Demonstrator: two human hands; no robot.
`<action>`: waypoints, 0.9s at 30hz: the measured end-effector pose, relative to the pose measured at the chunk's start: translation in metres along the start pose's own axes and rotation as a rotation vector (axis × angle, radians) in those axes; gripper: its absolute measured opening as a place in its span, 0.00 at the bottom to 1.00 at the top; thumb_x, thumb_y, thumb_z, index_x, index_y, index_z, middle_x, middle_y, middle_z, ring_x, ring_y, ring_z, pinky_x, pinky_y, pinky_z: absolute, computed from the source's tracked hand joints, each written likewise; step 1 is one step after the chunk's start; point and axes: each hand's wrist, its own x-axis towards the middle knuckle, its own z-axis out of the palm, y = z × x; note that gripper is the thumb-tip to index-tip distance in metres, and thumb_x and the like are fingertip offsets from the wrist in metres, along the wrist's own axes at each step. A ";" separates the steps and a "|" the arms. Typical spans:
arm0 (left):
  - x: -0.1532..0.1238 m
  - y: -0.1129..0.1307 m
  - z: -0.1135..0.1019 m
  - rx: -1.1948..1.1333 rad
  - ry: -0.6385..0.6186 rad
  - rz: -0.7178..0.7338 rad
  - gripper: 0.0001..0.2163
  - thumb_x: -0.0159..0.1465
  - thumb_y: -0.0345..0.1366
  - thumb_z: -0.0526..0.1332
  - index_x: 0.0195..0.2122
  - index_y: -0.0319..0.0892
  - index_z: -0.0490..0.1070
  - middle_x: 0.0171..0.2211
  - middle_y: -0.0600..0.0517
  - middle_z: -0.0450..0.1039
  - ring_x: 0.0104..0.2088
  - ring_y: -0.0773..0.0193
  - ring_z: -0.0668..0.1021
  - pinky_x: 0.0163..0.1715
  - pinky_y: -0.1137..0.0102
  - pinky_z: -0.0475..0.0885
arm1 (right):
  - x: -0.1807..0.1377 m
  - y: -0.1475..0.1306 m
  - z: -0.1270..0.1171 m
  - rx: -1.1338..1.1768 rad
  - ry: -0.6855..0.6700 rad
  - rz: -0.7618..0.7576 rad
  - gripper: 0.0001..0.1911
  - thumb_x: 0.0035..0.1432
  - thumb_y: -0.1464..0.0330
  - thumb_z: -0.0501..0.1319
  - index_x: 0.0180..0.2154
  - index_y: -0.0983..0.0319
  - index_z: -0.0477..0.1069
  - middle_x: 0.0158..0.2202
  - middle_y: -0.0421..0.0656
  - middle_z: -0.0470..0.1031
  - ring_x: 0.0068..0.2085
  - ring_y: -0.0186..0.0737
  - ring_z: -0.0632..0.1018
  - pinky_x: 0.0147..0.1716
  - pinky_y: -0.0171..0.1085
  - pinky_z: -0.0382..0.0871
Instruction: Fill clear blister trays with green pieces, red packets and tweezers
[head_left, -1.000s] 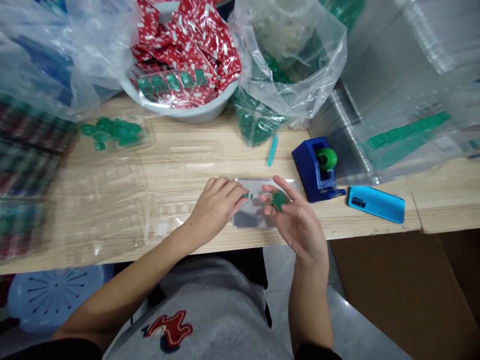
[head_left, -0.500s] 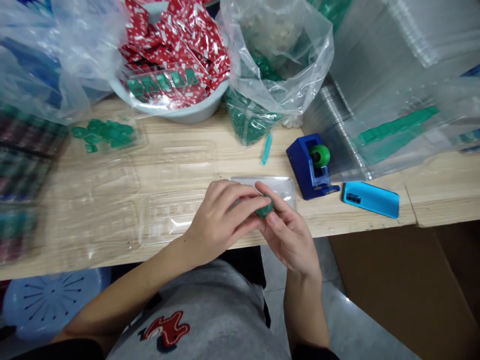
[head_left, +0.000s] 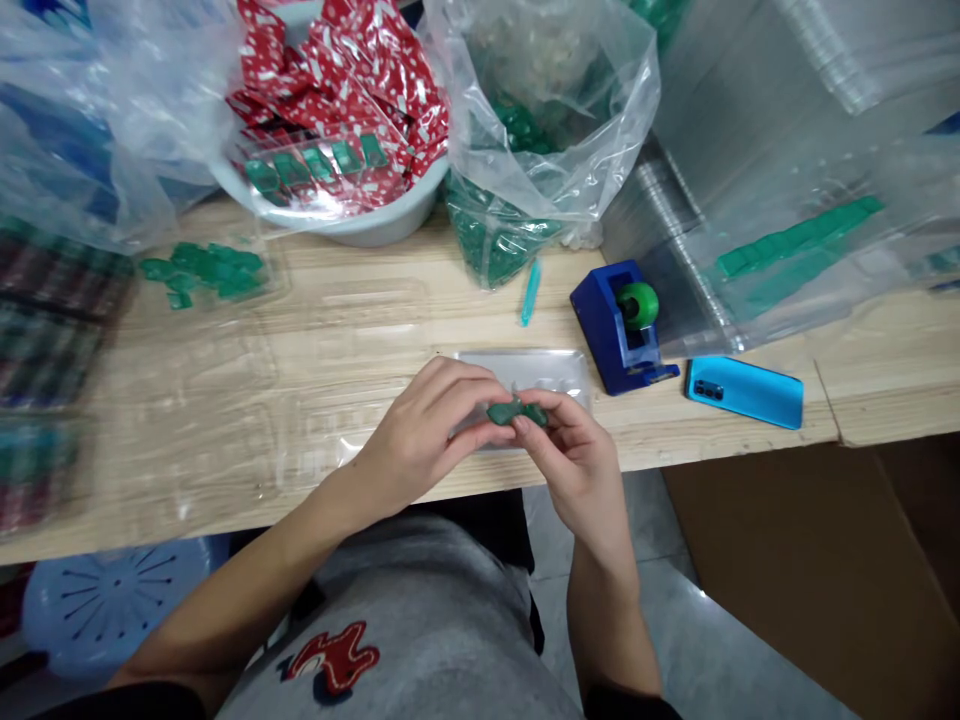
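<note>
Over the shiny tray (head_left: pixel 576 370), the left hand (head_left: pixel 421 422) and right hand (head_left: pixel 581 447) pinched green pieces (head_left: pixel 500 413), their fingertip grip perhaps shallow enough to slip.

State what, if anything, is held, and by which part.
Green material, one piece or two unclear, held near its left end by the left grip and right end by the right grip.

On the desk (head_left: pixel 469 318): tray (head_left: pixel 571 370) left of dispenser (head_left: pixel 598 330), phone (head_left: pixel 754 393) right of it, bag (head_left: pixel 491 240) behind tray, basin (head_left: pixel 364 228) left of bag, packets (head_left: pixel 386 95) inside.
</note>
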 end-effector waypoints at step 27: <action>-0.003 -0.029 0.024 0.307 -0.216 -0.050 0.06 0.68 0.35 0.58 0.41 0.40 0.71 0.37 0.50 0.78 0.38 0.58 0.74 0.39 0.63 0.65 | 0.004 0.012 -0.034 0.200 0.050 -0.069 0.17 0.62 0.70 0.60 0.51 0.51 0.73 0.50 0.38 0.78 0.49 0.38 0.81 0.52 0.44 0.77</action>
